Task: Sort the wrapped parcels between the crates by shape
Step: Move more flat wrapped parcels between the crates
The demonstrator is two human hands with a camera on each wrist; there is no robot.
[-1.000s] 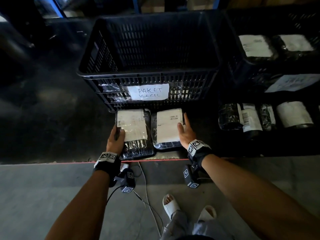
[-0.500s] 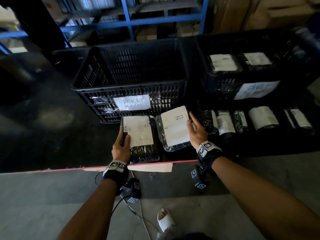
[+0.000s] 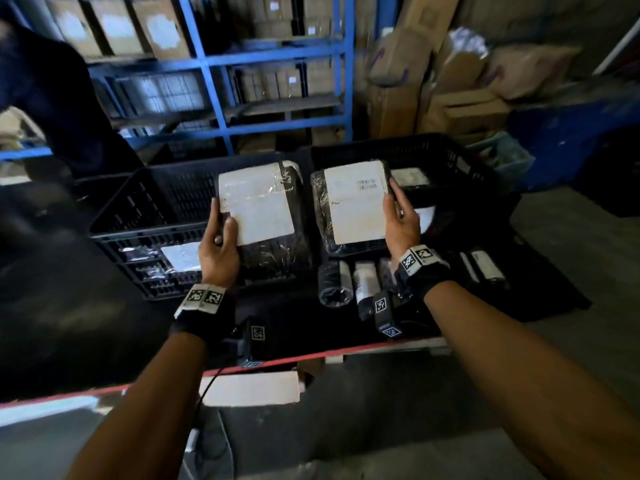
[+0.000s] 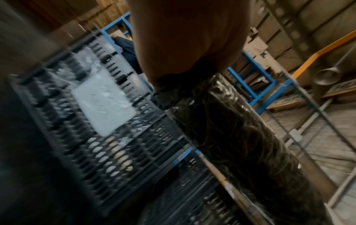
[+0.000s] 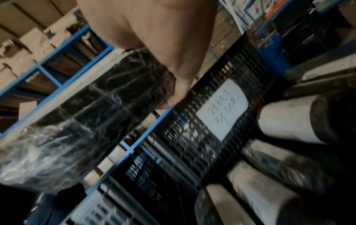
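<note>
I hold two flat black wrapped parcels with white labels in the air in front of two black crates. My left hand grips the left parcel by its lower left edge, thumb on the label. My right hand grips the right parcel along its right edge. The left crate carries a white paper label on its front. The right crate stands behind the right parcel. In the left wrist view the parcel's black wrap runs under my palm; the right wrist view shows the other parcel.
Several round wrapped parcels lie on the black mat in front of the right crate. Blue shelving with cardboard boxes stands behind the crates. A person in dark clothes is at the far left. A red line marks the mat's near edge.
Both hands have lifted their parcels off the mat, up to crate height. The head view has tilted up, so the shelving now shows.
</note>
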